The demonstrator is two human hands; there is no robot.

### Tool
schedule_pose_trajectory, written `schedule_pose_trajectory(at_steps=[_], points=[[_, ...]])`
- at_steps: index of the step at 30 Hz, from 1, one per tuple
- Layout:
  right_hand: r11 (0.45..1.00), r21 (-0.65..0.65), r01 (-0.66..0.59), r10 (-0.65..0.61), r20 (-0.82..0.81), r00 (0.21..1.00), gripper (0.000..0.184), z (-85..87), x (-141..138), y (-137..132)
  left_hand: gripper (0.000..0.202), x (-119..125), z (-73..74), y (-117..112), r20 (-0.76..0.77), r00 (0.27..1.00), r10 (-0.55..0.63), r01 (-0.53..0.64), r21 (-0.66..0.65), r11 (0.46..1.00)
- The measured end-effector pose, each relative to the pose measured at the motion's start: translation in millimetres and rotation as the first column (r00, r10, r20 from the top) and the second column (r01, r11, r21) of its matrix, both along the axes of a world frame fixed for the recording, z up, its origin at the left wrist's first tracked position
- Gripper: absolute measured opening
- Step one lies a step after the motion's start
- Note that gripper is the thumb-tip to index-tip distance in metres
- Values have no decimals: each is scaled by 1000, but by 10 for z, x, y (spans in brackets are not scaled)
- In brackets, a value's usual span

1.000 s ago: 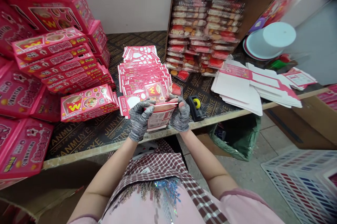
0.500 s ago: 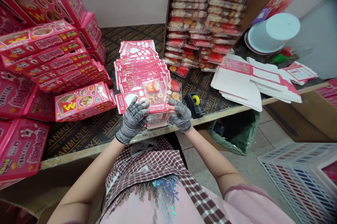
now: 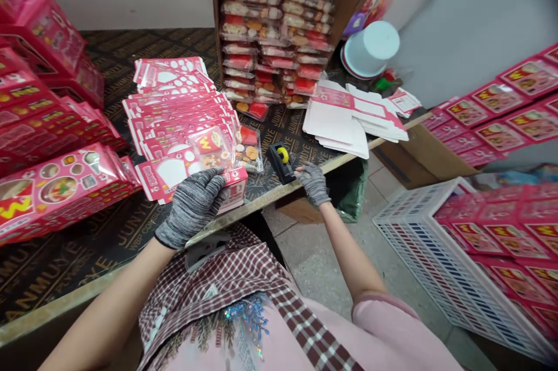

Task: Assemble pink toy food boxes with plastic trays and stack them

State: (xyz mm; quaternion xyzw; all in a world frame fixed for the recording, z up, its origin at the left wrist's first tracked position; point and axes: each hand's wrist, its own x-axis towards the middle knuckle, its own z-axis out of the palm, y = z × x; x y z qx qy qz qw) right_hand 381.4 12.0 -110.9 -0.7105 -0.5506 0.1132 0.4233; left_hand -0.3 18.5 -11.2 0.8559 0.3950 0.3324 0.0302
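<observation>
My left hand (image 3: 192, 205), in a grey knit glove, is closed on a small pink cardboard box (image 3: 235, 185) at the table's front edge. A clear packet with a red and yellow picture (image 3: 213, 147) lies just beyond the fingers. My right hand (image 3: 313, 179), gloved with bare fingertips, is at the front end of a black tape dispenser (image 3: 281, 166) with a yellow core. Its fingers are drawn together there; any tape between them is too small to make out. Behind the left hand lie overlapping pink printed cards with white cutouts (image 3: 174, 115). A clear packet of toy food pieces (image 3: 249, 147) rests beside the dispenser.
Pink boxes (image 3: 61, 185) are stacked at the left. An upright carton (image 3: 217, 22) holds many clear packets. White-backed cards (image 3: 335, 121) and a pale blue tub (image 3: 375, 48) are to the right. A white crate (image 3: 422, 243) and a green-lined bin (image 3: 355, 185) stand below the table.
My right hand has left the small box and moved right to the tape dispenser. My left hand stays on the box. The view has turned to the right.
</observation>
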Motion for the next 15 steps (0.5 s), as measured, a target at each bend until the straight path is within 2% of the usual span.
schedule_pose_trajectory(at_steps=[3,8,11,13,15], points=[[991,-107,-77,73,-34,997,15,-92,26,91,33,62,40,-32,-139,990,35,-33,15,999],[982,-143,-126,115,-84,990,9,-40,-66,255,53,84,96,-119,-348,935,69,-51,62,997],[998,-54,-29,23,-104,994,10,-51,-108,240,52,72,76,-134,-342,936,82,-57,83,995],[998,8,67,-64,-201,978,13,-97,-121,169,49,60,45,-124,-290,954,78,-58,77,995],[993,-10,114,-111,-331,937,16,-162,-128,71,46,50,11,-106,-221,973,71,-54,81,995]])
